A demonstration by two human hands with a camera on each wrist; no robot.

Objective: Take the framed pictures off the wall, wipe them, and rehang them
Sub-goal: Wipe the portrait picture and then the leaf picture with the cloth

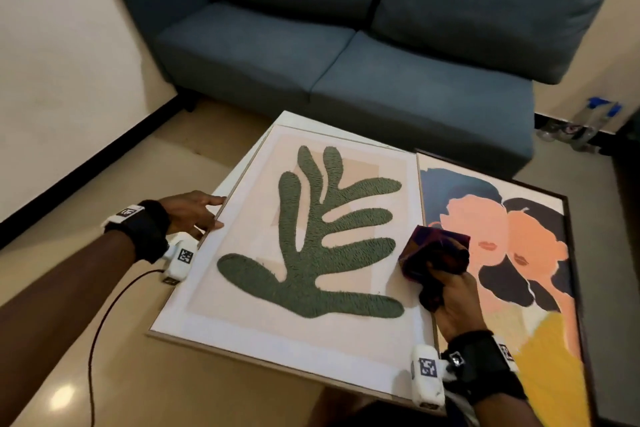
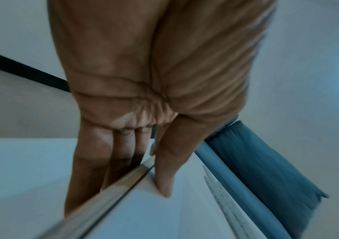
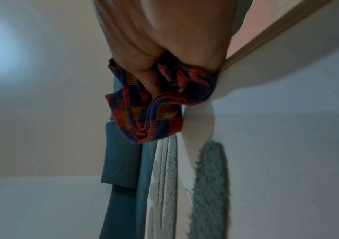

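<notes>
Low white table, leaf picture and faces picture flat, side by side.

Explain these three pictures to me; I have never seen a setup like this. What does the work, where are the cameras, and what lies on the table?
No machine here: a person works with bare hands, wearing one camera on the head and one on each wrist. The wide picture is the head view; the two close ones look along each hand. On a white table before a blue sofa lie two framed prints side by side: a green leaf print and a portrait print. The left grip steadies the leaf print's left edge, thumb on top, fingers straight alongside. The right grip clutches a checked cloth against that print's right margin, apparently wiping it.
</notes>
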